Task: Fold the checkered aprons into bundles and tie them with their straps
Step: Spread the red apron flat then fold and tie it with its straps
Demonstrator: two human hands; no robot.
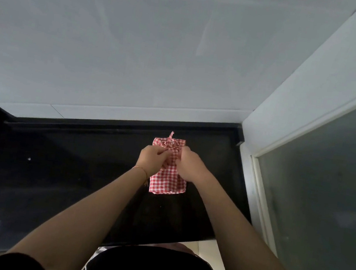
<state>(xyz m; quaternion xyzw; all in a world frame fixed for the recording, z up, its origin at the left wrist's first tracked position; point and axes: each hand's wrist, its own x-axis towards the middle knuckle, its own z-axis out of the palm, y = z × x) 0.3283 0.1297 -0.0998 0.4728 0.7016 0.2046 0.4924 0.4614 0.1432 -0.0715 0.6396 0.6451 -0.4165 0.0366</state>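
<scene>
Folded red-checkered apron [167,180] is lying on the black counter [76,166], near its back right corner. Left hand [152,157] and right hand [188,162] are both pinching the strap [169,144] over the bundle.

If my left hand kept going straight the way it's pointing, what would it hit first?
Probably the right hand; the left hand points across the folded apron toward it, though depth is unclear.

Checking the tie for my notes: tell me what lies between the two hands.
In the head view, only the folded apron bundle and its gathered straps lie between the left hand and right hand.
</scene>
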